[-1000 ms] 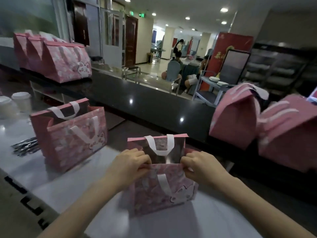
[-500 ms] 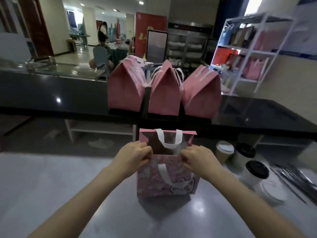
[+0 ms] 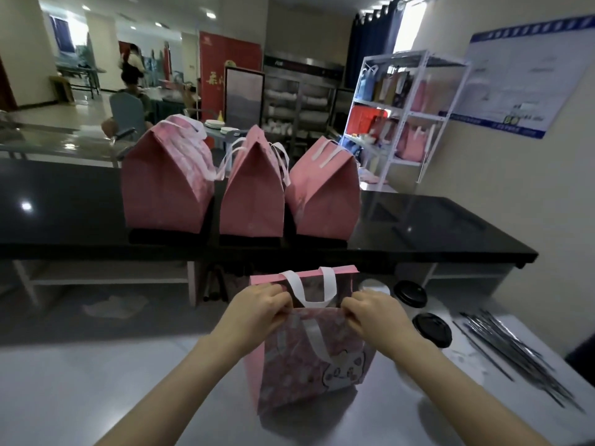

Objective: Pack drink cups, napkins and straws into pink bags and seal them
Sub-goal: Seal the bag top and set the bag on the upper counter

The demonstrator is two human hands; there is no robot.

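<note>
Pink bag (image 3: 309,358), cartoon face printed, pinched open by both hands (image 3: 317,312).

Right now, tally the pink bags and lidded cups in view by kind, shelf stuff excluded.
Closed pink bags on the black counter: 3
Open pink bag held by both hands: 1
Black-lidded cups: 2
White-lidded cup: 1
Total: 7

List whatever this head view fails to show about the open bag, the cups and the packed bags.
- Inside of the open pink bag: hidden by its near wall, which the left hand and right hand grip at the rim.
- Contents of the lidded cups: covered by lids.
- Contents of the three closed bags: tops folded shut.
- Thin wrapped sticks: too blurred to identify surely.
</note>
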